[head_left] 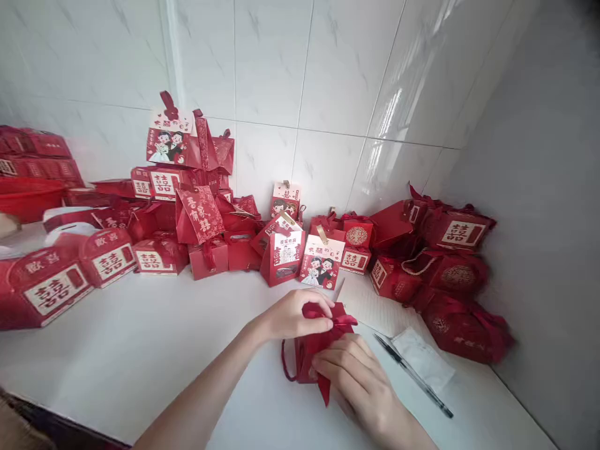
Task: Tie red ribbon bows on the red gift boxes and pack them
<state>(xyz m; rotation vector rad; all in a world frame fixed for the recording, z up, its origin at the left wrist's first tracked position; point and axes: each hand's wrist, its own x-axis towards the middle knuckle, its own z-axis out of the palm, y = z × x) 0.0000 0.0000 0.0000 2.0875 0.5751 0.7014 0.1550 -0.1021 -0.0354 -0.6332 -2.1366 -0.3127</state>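
Observation:
A small red gift box (304,357) stands on the white table in front of me, with a dark red cord loop at its left side. Red ribbon (345,320) is tied in a bow on its top. My left hand (293,315) reaches over from the left, thumb and fingers closed on a loop of the bow. At the near right side of the box, my right hand (360,378) has its fingers curled round the ribbon, whose pointed tail hangs below them. Both hands partly hide the box and the knot.
Finished-looking red boxes (110,257) are piled along the tiled wall, with a couple-print box (321,261) just behind my hands. To the right lie a lined notebook (375,306), a black pen (412,374), a white packet (424,359) and stacked ribboned boxes (462,275). A red basin (30,199) stands far left.

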